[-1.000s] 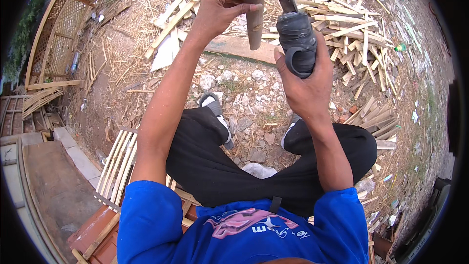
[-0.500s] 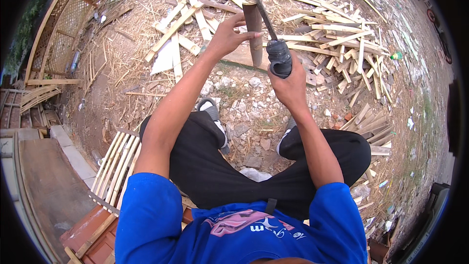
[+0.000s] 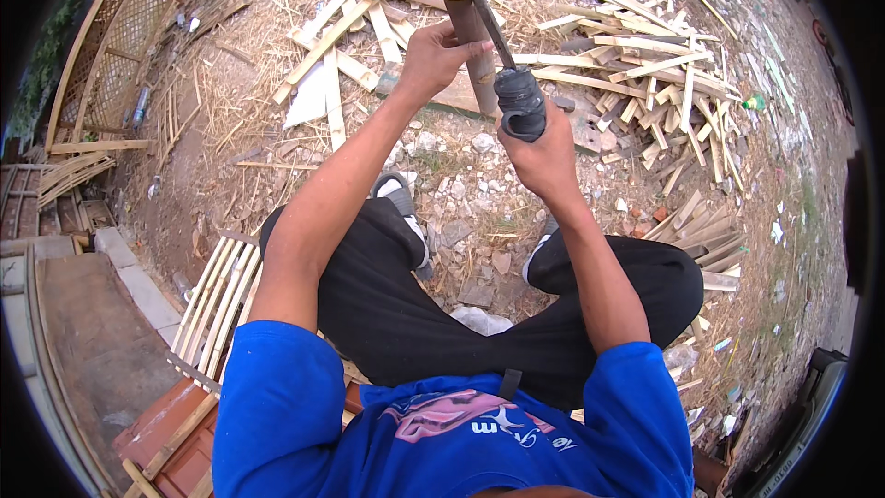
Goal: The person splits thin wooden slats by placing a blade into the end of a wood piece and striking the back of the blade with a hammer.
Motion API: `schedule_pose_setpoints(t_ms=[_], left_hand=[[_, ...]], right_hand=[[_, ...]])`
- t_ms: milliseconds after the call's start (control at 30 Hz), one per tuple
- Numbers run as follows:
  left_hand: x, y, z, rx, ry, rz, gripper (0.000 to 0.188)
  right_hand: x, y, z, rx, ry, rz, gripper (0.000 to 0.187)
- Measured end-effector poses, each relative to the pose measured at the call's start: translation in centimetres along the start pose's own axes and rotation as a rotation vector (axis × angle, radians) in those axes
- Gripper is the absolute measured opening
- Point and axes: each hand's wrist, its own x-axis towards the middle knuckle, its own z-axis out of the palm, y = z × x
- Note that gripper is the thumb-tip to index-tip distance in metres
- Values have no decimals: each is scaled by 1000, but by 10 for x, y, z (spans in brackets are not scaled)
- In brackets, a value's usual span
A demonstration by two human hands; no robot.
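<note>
Fingers of the left hand [image 3: 435, 63] pinch a brown, curved wooden piece [image 3: 482, 76] nearly upright at far centre, apparently steadying it beside the long, dark metal blade [image 3: 484, 5]; fingers of the right hand [image 3: 546, 155] clamp the blade's black, ribbed handle [image 3: 519, 92], presumably for control.

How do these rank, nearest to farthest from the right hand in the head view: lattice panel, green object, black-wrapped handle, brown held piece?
1. Black-wrapped handle: in the right hand.
2. Brown held piece: in the left hand.
3. Green object: right, beside the wood pile.
4. Lattice panel: far left.
</note>
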Motion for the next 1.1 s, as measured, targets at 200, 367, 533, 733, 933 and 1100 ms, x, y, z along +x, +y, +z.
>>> schedule_pose_setpoints(t_ms=[200,367,533,733,933,1100], left_hand=[[3,-9,-6,-87,-56,43,23],[8,-11,-6,-76,-133,58,23],[9,-8,-1,-62,-86,79,25],[6,-12,1,-36,-54,66,26],[3,2,3,65,-73,-1,26],[11,42,-4,78,-107,130,38]], right_hand=[[3,5,-14,118,-114,45,15],[3,6,-18,86,-124,126,17],[-1,3,-4,-69,37,-16,21],[-4,1,0,-85,75,-41,26],[-5,2,-1,-57,84,-21,27],[-6,-34,-12,-64,128,-140,28]])
